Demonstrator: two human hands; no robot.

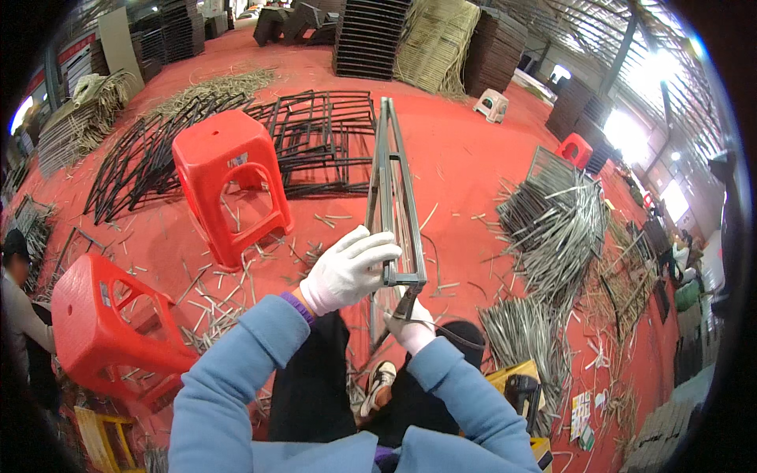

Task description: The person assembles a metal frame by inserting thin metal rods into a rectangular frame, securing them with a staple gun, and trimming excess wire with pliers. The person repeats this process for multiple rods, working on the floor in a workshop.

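A slim dark grey metal frame (pixel 404 197) stands before me, seen nearly edge-on, its long bars running away from me. My left hand (pixel 351 268), in a white glove, closes on the frame's near left side, fingers over the bar. Below the near corner is my right hand (pixel 414 327), also gloved in white, its fingers closed and partly hidden by the frame. A dark flat strip (pixel 404 304) passes between that hand and the frame's corner, and a dark band curves off beside my right knee.
Two red plastic stools (pixel 229 146) stand at the left. Black metal frames (pixel 315 142) lie beyond them. Piles of grey strips (pixel 552 229) spread at the right, near a yellow stool (pixel 512 374) with a dark tool on it. Stacked panels (pixel 371 35) rise at the back. A person (pixel 24 315) sits far left.
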